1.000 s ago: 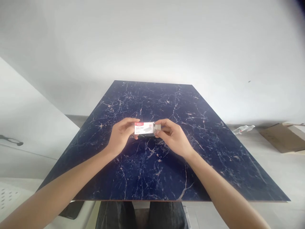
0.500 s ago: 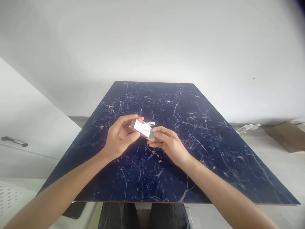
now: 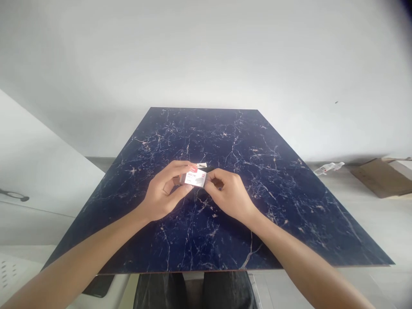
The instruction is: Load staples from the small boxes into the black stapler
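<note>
Above the middle of the table, a small red and white box [image 3: 195, 177] with printing is held between my two hands, its printed face turned up toward me. What looks like clear plastic shows at its left end. My left hand [image 3: 164, 189] is closed round the left end, thumb below and fingers along the far edge. At the right end, my right hand [image 3: 230, 193] pinches the box's edge with curled thumb and forefinger; its other fingers are hidden. Just beyond the box is a small white piece [image 3: 201, 165] with a dark mark, partly covered.
The dark blue marble-patterned table [image 3: 206, 133] reaches to a white wall [image 3: 206, 56]. On the floor at the right lie a cardboard box [image 3: 373, 176] and a clear plastic item [image 3: 328, 168]. A white cabinet with a dark handle [image 3: 14, 195] stands at the left.
The box has turned from a slant to nearly level, its face more toward me. My right fingers have curled in at its right end, where the clear plastic showed before. The view has shifted slightly.
</note>
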